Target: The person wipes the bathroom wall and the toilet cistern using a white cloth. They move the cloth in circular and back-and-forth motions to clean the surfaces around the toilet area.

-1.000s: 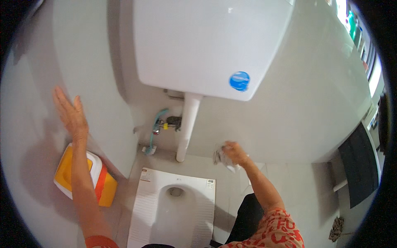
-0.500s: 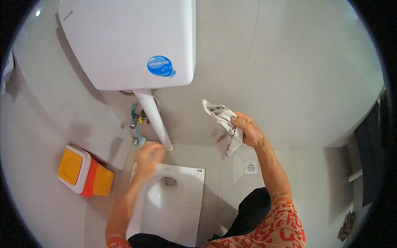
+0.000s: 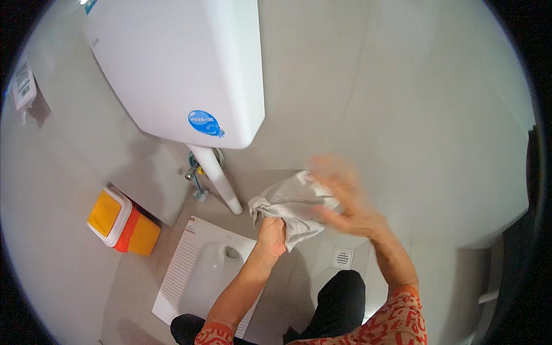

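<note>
A light grey-white cloth [image 3: 294, 202] hangs loosely spread between my two hands, above the floor in front of the wall. My left hand [image 3: 272, 236] is closed on its lower left part, and folds of fabric cover most of the fingers. Over the cloth's right side is my right hand [image 3: 348, 201], smeared by motion. Its fingers look stretched and the thumb stands apart from them; whether they touch the cloth I cannot tell.
A white squat toilet [image 3: 187, 270] lies below my left forearm. Above it are a white cistern [image 3: 178, 63] and its flush pipe [image 3: 215, 177]. A yellow, orange and white bin [image 3: 127, 221] stands at left, a brush [image 3: 200, 192] behind the toilet. A floor drain [image 3: 342, 258] sits at right.
My left hand has moved right and taken hold of the cloth. My right hand, which held the cloth bunched, has loosened, and the cloth has spread out. The view has shifted.
</note>
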A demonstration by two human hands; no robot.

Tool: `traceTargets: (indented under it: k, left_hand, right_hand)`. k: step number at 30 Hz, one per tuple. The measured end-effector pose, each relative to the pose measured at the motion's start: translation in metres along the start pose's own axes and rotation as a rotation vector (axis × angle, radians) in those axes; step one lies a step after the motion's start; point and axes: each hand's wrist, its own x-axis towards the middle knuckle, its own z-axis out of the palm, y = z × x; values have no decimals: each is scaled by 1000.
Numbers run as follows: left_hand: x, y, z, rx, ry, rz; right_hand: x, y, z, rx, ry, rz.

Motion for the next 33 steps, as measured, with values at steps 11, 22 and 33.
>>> traceTargets:
  k: [11,22,33]
  left_hand:
    - [120,-46,85,1546,295,1173]
    - [137,-34,137,1750,266,1220]
    - [146,-9,152,1740,32,1024]
  right_hand:
    - [20,89,-155,-953,675,-188]
    - [-1,122,-173,-1010,785,-143]
    - [-6,130,-171,-942,741,-187]
